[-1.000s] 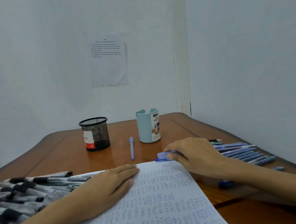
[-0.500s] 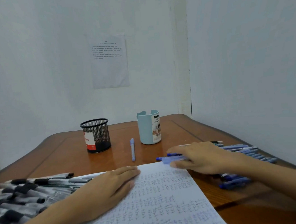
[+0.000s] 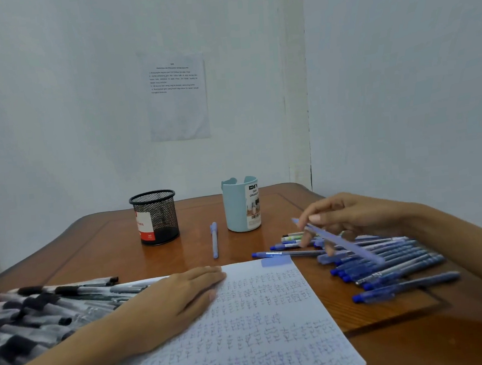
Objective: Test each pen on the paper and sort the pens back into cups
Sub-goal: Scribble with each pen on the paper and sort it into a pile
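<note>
A pale blue pen is lifted off the tabletop on the right side, held slantwise in the right hand. Its far end points up and left toward the cups and its near end angles down over a pile of blue pens. The pen is blurred, so I cannot tell whether it is capped. The fingers of the right hand are curled and pinch the pen against the thumb, and the lower fingers hang down close to the pile.

The left hand lies palm down on the upper left part of the paper, its fingers straight and close together, holding nothing. The paper sits at the near middle of the tabletop and is covered with rows of small blue scribbles. A small pale blue piece lies at the paper's top edge, too blurred to identify.

The blue pens lie side by side on the tabletop just right of the paper, under and beyond the right hand. A heap of black-capped pens lies left of the paper, partly under the left forearm.

Farther back stand 2 cups, well apart from each other: a black mesh cup with a red and white label on the left, and a light blue cup with a printed label on the right. Between them, a little nearer, 1 pale blue pen lies alone. A printed sheet is stuck to the white wall behind.
</note>
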Demonstrator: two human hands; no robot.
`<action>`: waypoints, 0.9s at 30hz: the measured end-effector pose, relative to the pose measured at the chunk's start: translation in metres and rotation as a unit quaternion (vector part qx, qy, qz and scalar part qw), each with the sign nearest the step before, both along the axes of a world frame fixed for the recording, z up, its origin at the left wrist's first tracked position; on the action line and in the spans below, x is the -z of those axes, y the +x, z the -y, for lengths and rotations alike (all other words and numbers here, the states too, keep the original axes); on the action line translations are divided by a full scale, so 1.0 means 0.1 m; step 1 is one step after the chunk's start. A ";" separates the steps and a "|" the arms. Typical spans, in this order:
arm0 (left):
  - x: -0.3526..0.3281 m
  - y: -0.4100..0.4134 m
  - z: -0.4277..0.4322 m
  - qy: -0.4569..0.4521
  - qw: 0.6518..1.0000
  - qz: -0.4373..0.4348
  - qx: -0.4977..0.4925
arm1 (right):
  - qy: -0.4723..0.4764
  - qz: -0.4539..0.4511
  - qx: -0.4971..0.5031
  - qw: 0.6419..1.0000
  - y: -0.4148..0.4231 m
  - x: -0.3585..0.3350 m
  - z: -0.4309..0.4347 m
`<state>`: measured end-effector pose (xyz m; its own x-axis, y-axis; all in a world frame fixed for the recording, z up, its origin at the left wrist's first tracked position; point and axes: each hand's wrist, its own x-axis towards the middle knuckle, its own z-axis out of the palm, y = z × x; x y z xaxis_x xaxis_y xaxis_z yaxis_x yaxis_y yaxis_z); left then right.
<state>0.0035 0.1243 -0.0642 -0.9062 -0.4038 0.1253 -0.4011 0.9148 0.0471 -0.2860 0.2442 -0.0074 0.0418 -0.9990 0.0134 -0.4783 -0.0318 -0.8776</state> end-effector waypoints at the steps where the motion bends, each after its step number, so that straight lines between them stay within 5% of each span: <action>1: -0.01 0.00 -0.01 0.005 1.000 0.005 -0.002 | -0.011 0.053 0.008 0.999 0.02 0.03 0.01; 9: -0.06 0.03 -0.03 0.040 0.998 0.040 -0.003 | -0.207 0.062 0.089 0.972 0.47 0.23 -0.01; 17: -0.04 0.04 0.01 0.053 0.997 0.047 0.003 | -0.102 0.112 0.062 0.987 0.80 0.42 -0.06; 22: 0.00 0.04 0.05 0.054 0.998 0.039 0.008 | -0.134 0.077 0.064 0.986 0.80 0.38 -0.08; 27: 0.00 0.04 0.05 0.053 0.998 0.037 0.006 | -0.080 0.174 0.070 0.979 0.95 0.49 -0.13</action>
<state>0.0073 0.1194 -0.0646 -0.9166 -0.3996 0.0143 -0.3955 0.9112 0.1152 -0.1911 0.2572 -0.0567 -0.1299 -0.9786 0.1596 -0.1600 -0.1381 -0.9774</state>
